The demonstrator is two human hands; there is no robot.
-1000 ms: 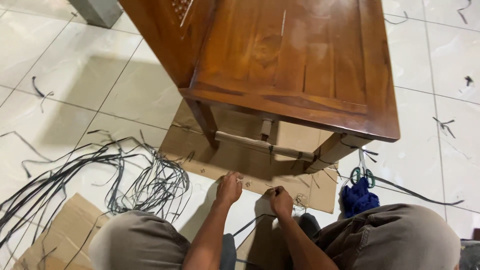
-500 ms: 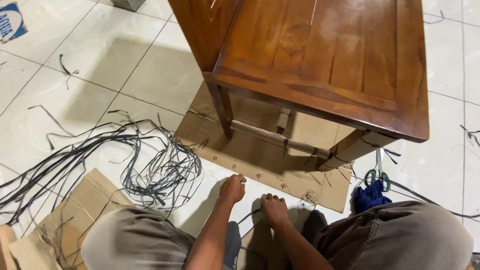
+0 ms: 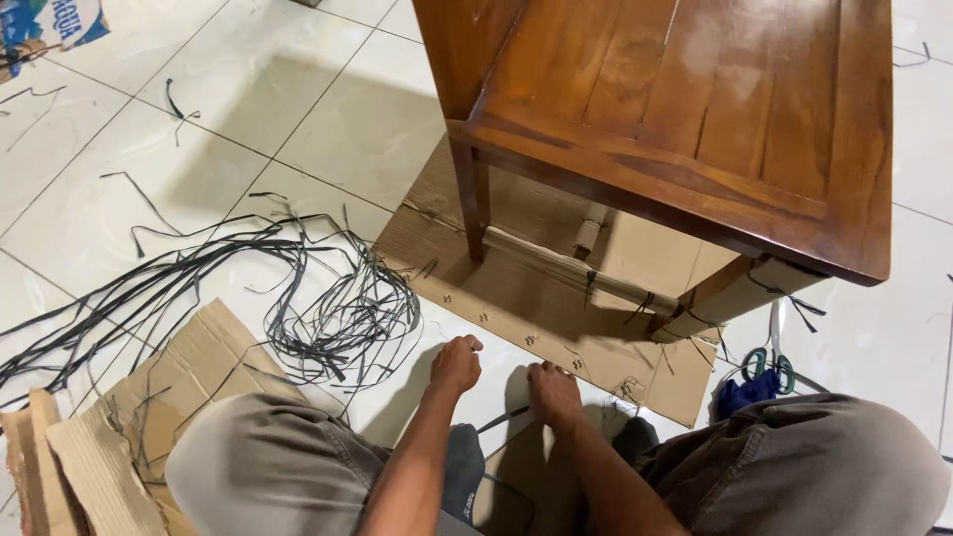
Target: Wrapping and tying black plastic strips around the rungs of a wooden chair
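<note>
Crouching over the tiled floor point(image 3: 119, 199), I have drawn both hands back toward my knees since a second ago: they were up at the near edge of the cardboard sheet point(image 3: 556, 318) under the wooden chair point(image 3: 685, 109), and now my left hand point(image 3: 457, 364) sits on bare tile with its grip loosely curled on nothing I can make out, while my right hand point(image 3: 553, 389) presses down, grip clenched on a dark rattan strip point(image 3: 501, 421) that runs back between my legs. So I judge the pull on the strip is under way. The loose bundle of dark strips point(image 3: 338, 318) lies left, near torn cardboard point(image 3: 129, 417). A blue-and-white printed box point(image 3: 45, 25) has come into view at the far left corner; green-handled scissors point(image 3: 769, 359) rest by a blue cloth point(image 3: 745, 392).
</note>
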